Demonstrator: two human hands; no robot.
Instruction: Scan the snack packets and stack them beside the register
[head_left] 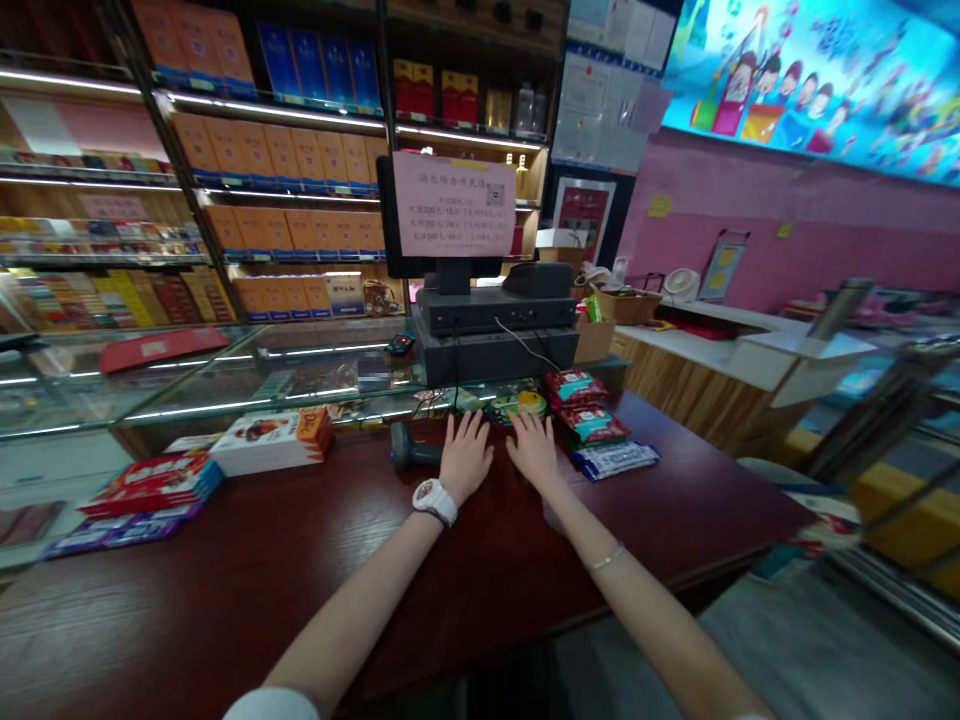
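Both arms reach forward over a dark red wooden counter. My left hand lies on it with fingers stretched out, a white watch on the wrist. Just left of that hand is a black barcode scanner, partly hidden by it. My right hand rests flat, fingers spread, holding nothing. Its fingertips are close to a green and yellow package. To its right lie red snack packets and a blue and white packet.
A monitor with a pink paper sign stands on a dark cash register unit behind the hands. At left are white boxes, red packages and purple packets. A glass display case and stocked shelves stand beyond.
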